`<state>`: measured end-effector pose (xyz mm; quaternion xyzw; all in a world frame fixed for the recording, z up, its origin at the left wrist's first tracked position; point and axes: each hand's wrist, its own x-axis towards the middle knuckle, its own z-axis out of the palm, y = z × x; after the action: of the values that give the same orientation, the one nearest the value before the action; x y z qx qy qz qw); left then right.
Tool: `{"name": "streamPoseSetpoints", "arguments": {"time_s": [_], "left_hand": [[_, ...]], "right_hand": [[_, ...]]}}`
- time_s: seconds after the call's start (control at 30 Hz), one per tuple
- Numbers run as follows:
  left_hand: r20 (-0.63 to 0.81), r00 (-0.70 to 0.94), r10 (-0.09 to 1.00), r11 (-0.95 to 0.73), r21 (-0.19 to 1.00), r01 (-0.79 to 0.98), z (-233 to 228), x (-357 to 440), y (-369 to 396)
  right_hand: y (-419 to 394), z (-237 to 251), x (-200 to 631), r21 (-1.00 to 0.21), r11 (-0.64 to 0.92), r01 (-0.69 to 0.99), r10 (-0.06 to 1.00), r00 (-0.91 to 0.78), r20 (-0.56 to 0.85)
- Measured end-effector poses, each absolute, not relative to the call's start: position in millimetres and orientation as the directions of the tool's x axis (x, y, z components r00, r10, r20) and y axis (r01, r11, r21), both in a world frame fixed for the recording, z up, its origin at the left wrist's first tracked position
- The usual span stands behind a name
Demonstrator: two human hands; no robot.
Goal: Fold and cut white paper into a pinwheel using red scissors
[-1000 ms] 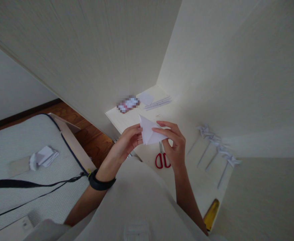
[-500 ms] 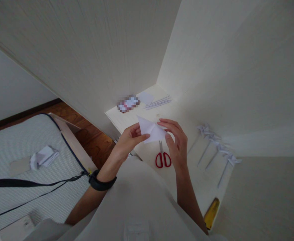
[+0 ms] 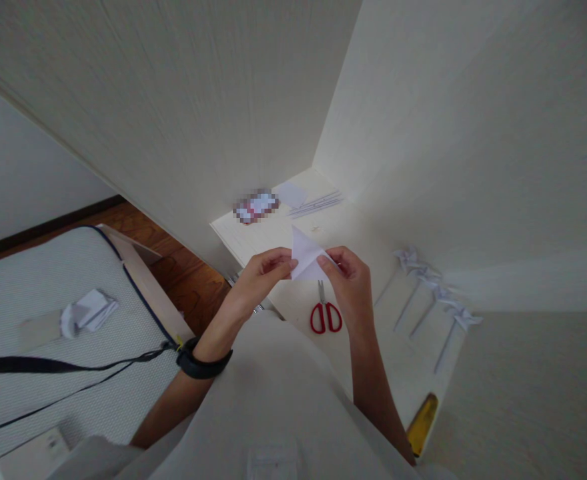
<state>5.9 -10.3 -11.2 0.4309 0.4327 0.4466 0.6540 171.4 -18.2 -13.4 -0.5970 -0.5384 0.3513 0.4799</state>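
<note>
A folded white paper triangle (image 3: 304, 255) is held up over the white desk (image 3: 368, 313), its tip pointing away from me. My left hand (image 3: 262, 275) pinches its left corner between thumb and fingers. My right hand (image 3: 351, 283) pinches its right edge, fingers curled in. A black band sits on my left wrist. Red-handled scissors (image 3: 326, 313) lie on the desk just below the hands.
Several finished paper pinwheels on sticks (image 3: 431, 293) lie at the right of the desk. Thin sticks (image 3: 316, 203), a small paper square (image 3: 291, 195) and a blurred card are at the far end. A yellow tool (image 3: 421, 425) sits near me. A mattress (image 3: 48, 313) with crumpled paper is left.
The paper has been folded smaller and turned upright. My right hand's fingers closed in onto its right edge, and both hands drew closer together.
</note>
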Motion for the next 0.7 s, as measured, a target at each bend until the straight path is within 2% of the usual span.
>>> {"name": "streamPoseSetpoints", "arguments": {"time_s": [0.37, 0.7], "left_hand": [[-0.165, 0.28, 0.946, 0.217, 0.962, -0.168, -19.5, 5.2, -5.2], [-0.169, 0.267, 0.949, 0.198, 0.977, -0.085, -11.6, 4.5, -5.1]], "right_hand": [[-18.8, -16.3, 170.4, -0.971, 0.004, 0.238, 0.963, 0.26, 0.068], [-16.2, -12.8, 172.8, -0.972, -0.021, 0.234, 0.994, 0.113, 0.005]]}}
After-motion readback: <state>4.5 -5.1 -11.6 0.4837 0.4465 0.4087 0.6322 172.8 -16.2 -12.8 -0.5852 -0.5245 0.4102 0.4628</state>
